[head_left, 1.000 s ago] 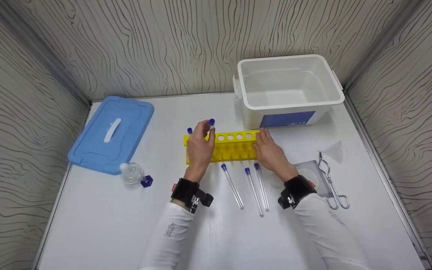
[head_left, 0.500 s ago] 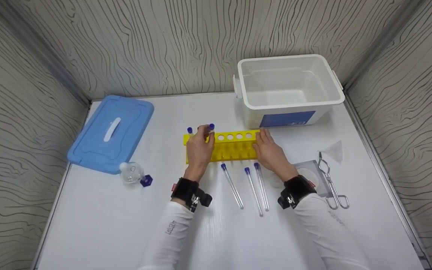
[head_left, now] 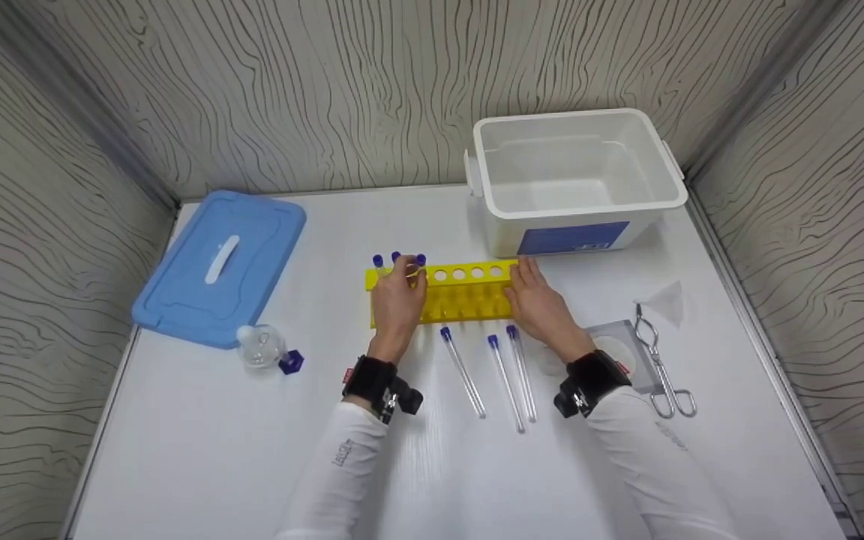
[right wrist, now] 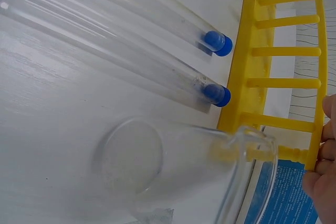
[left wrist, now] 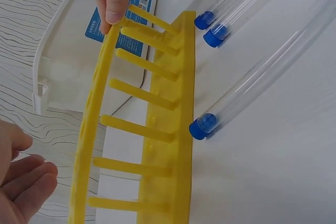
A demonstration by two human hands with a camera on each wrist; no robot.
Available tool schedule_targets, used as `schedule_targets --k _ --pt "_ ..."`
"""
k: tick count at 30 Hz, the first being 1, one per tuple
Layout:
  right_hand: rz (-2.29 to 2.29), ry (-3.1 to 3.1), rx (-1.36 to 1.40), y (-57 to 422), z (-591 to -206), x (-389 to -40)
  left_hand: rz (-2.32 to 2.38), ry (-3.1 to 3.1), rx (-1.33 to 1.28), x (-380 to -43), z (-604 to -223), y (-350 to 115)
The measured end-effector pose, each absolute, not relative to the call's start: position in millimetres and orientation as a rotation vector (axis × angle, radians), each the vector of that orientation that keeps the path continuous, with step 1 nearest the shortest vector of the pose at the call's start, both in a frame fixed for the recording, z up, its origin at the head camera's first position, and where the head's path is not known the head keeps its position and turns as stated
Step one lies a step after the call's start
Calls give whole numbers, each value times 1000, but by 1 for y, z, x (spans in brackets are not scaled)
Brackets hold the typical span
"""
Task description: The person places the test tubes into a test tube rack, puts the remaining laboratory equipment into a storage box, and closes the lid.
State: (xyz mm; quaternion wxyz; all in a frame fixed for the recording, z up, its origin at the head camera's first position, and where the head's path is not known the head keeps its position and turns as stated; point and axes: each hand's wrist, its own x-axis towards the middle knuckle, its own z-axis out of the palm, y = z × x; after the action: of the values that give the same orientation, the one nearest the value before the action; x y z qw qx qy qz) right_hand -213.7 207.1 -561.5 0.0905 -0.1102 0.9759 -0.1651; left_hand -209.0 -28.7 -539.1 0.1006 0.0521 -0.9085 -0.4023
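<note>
A yellow test tube rack (head_left: 469, 301) stands on the white table. My left hand (head_left: 400, 304) is at its left end, fingertips curled around the blue cap of a test tube (head_left: 421, 259); the fingers hide most of the tube. Two more blue caps (head_left: 378, 260) rise from the rack beside that hand. My right hand (head_left: 541, 307) grips the rack's right end, also seen in the right wrist view. Several holes in the middle hold no tubes. In front of the rack lie three clear test tubes (head_left: 463, 375) with blue caps.
A white bin (head_left: 582, 214) stands back right; its blue lid (head_left: 226, 270) lies left. A round glass vessel (head_left: 261, 346) with a blue base is near the lid. Metal tongs (head_left: 663, 367), a funnel (head_left: 668, 302), a grey square sheet (head_left: 616, 330) and a glass beaker (right wrist: 199, 161) are right.
The test tube at my left hand has sunk lower into the rack, its cap coming down near the other two. My right hand stays on the rack's end.
</note>
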Motion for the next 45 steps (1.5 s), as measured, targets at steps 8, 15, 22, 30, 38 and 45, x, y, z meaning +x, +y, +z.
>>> schedule_targets --k 8,15,22,30,38,45 --pt "-486 2888 -326 205 -561 -214 -1144 -2677 151 -209 -545 -31" --pt "-475 2889 -324 208 -561 -213 -1143 -2674 158 -206 -547 -31" --pt "-465 2886 -332 207 -560 -214 -1213 -2677 205 -195 -539 -34" --pt "-494 2887 -329 208 -561 -214 -1255 -2577 44 -180 -532 -51" --pt "-480 2919 -366 211 -562 -213 -1232 -2473 0 -170 -544 -76" --pt "-446 2895 -348 207 -561 -215 -1199 -2504 97 -164 -567 -99"
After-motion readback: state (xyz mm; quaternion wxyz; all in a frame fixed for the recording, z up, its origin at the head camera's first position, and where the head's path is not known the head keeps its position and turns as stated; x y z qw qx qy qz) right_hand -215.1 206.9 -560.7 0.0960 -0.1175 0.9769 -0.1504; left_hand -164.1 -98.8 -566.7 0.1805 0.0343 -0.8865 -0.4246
